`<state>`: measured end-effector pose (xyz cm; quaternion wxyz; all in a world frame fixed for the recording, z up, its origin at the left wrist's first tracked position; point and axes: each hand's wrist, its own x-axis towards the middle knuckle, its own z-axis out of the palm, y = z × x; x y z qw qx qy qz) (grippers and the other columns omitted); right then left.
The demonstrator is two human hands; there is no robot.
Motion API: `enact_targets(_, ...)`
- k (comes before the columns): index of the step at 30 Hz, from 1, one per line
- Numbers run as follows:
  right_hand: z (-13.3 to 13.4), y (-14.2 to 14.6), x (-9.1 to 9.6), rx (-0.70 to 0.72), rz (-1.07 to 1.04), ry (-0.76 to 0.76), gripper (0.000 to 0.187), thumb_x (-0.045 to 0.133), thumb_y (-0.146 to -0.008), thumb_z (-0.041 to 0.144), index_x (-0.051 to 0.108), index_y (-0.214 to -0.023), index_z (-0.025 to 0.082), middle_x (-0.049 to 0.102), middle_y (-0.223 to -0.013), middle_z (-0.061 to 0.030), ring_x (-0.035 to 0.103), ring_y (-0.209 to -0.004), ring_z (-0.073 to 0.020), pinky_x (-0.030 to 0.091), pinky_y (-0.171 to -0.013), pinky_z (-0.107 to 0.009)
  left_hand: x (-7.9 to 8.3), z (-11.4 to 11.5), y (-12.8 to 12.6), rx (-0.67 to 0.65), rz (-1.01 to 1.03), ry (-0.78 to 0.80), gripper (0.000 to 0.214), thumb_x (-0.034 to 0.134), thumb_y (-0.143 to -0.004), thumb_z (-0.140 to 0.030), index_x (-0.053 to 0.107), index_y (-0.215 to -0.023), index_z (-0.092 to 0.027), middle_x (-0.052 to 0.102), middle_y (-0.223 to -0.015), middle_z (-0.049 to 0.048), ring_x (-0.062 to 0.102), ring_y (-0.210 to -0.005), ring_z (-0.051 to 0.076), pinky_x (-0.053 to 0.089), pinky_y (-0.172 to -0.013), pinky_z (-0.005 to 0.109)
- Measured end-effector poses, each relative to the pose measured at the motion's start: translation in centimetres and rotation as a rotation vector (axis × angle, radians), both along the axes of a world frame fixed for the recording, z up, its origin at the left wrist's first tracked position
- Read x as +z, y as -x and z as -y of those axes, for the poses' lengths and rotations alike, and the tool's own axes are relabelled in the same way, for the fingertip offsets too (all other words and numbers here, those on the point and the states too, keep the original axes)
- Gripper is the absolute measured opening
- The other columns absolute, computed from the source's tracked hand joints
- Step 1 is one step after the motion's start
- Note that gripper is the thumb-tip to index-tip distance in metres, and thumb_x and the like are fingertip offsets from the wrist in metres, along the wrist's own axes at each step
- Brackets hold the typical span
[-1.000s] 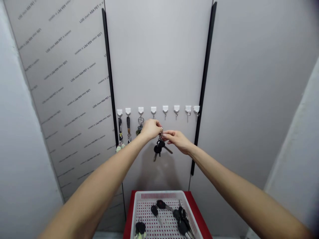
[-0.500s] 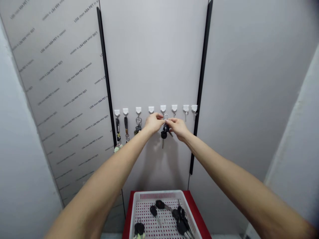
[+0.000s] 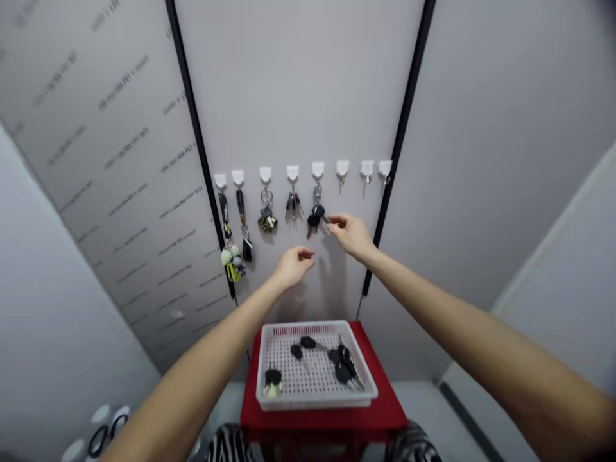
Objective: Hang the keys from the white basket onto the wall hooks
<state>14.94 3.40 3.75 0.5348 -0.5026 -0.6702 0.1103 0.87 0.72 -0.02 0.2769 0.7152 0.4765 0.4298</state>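
Note:
A bunch of black-headed keys (image 3: 315, 217) hangs by a metal clip from the fifth white hook (image 3: 318, 169) on the wall panel. Just right of it is my right hand (image 3: 353, 236), its fingers slightly apart at the tip of one key blade; whether they touch is unclear. My left hand (image 3: 292, 266) is lower and to the left, fingers loosely curved with nothing between them. Left of the bunch, another key bunch (image 3: 293, 202) hangs from the fourth hook. Further left are a ring of keys (image 3: 267, 218), a strap with a black fob (image 3: 247, 249) and a strap with charms (image 3: 233, 260).
Three more white hooks (image 3: 342, 168) on the right carry no keys. Below, a white perforated basket (image 3: 315, 402) with several black-headed keys (image 3: 344, 372) stands on a red stool (image 3: 327, 420). Scissors (image 3: 99, 441) show at lower left. Black strips (image 3: 404, 115) flank the panel.
Both hands were together at the key bunch by the fifth hook. Now the bunch hangs there; my left hand has dropped away and my right hand has drawn right. The view has tilted down.

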Motion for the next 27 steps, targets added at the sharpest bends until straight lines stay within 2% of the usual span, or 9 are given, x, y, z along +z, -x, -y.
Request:
enact_targets(2, 1.9, -0.6, -3.9, 0.112, 0.236, 0.120, 0.023, 0.048, -0.059, 0.021, 0.057, -0.079, 0.017, 0.058, -0.078, -0.0042, 0.050, -0.066, -0.0128, 0.036, -0.066, -0.025, -4.7, 1.5, 0.1, -0.036, 0.000, 0.119, 0.019, 0.046, -0.060, -0.012, 0.053, -0.077, -0.012, 0.057, -0.077, 0.0048, 0.050, -0.070, 0.011, 0.038, -0.068, 0.023)
enact_targets(5, 5.1, -1.0, -10.4, 0.309, 0.683, 0.418, 0.022, 0.047, -0.058, 0.018, 0.058, -0.077, 0.017, 0.060, -0.076, -0.0055, 0.052, -0.069, -0.0156, 0.036, -0.064, -0.025, -11.2, 3.7, -0.2, -0.059, -0.130, 0.249, 0.020, 0.045, -0.060, -0.011, 0.053, -0.079, -0.013, 0.056, -0.076, 0.0036, 0.049, -0.070, 0.011, 0.038, -0.067, 0.024)
enact_targets(7, 6.9, -1.0, -14.1, 0.315, 0.951, 0.519, 0.022, 0.048, -0.057, 0.018, 0.059, -0.077, 0.016, 0.059, -0.076, -0.0079, 0.051, -0.075, -0.0200, 0.035, -0.065, -0.029, -14.2, 4.8, -0.5, -0.074, -0.307, 0.229, 0.023, 0.046, -0.059, -0.012, 0.052, -0.081, -0.014, 0.055, -0.080, 0.0037, 0.048, -0.075, 0.013, 0.037, -0.071, 0.025)
enact_targets(9, 8.1, -0.8, -16.5, 0.253, 1.097, 0.523, 0.022, 0.046, -0.059, 0.019, 0.058, -0.077, 0.016, 0.058, -0.079, -0.0103, 0.048, -0.080, -0.0232, 0.032, -0.068, -0.034, -15.9, 5.5, -0.6, -0.071, -0.492, 0.134, 0.027, 0.046, -0.059, -0.011, 0.051, -0.085, -0.015, 0.053, -0.087, 0.0047, 0.045, -0.083, 0.015, 0.033, -0.076, 0.027)
enact_targets(12, 8.8, -0.4, -17.9, 0.176, 1.121, 0.469, 0.024, 0.040, -0.064, 0.022, 0.057, -0.080, 0.016, 0.056, -0.084, -0.0110, 0.045, -0.084, -0.0236, 0.029, -0.070, -0.036, -16.4, 5.6, -0.6, -0.011, -0.681, 0.006, 0.030, 0.041, -0.061, -0.010, 0.050, -0.089, -0.016, 0.049, -0.093, 0.0065, 0.039, -0.090, 0.018, 0.030, -0.078, 0.028)
enact_targets(17, 8.7, 0.1, -17.5, 0.139, 1.103, 0.531, 0.024, 0.043, -0.062, 0.027, 0.057, -0.077, 0.016, 0.056, -0.081, -0.0101, 0.044, -0.083, -0.0235, 0.026, -0.070, -0.037, -15.7, 5.1, 0.3, 0.056, -0.757, 0.051, 0.029, 0.038, -0.063, -0.011, 0.049, -0.090, -0.016, 0.049, -0.092, 0.0067, 0.040, -0.089, 0.017, 0.031, -0.076, 0.026)
enact_targets(21, 8.6, 0.3, -17.6, 0.140, 1.070, 0.574, 0.025, 0.049, -0.055, 0.029, 0.057, -0.076, 0.016, 0.056, -0.081, -0.0096, 0.044, -0.081, -0.0233, 0.026, -0.069, -0.036, -15.9, 5.2, 1.0, 0.145, -0.709, 0.071, 0.029, 0.043, -0.061, -0.014, 0.049, -0.088, -0.017, 0.049, -0.092, 0.0065, 0.040, -0.090, 0.018, 0.029, -0.077, 0.027)
enact_targets(23, 8.6, 0.4, -17.6, 0.131, 1.045, 0.573, 0.022, 0.049, -0.055, 0.027, 0.057, -0.073, 0.017, 0.056, -0.080, -0.0091, 0.044, -0.081, -0.0232, 0.026, -0.070, -0.037, -16.3, 5.3, 1.3, 0.165, -0.631, 0.144, 0.028, 0.045, -0.058, -0.011, 0.050, -0.085, -0.016, 0.050, -0.091, 0.0078, 0.042, -0.087, 0.019, 0.031, -0.074, 0.028)
enact_targets(27, 8.7, 0.6, -17.3, 0.129, 0.935, 0.483, 0.019, 0.045, -0.059, 0.021, 0.057, -0.073, 0.018, 0.057, -0.081, -0.0073, 0.043, -0.085, -0.0229, 0.022, -0.076, -0.040, -16.9, 4.9, 2.0, 0.154, -0.359, 0.323, 0.020, 0.043, -0.056, -0.005, 0.053, -0.070, -0.014, 0.055, -0.066, 0.0044, 0.049, -0.065, 0.014, 0.035, -0.061, 0.023)
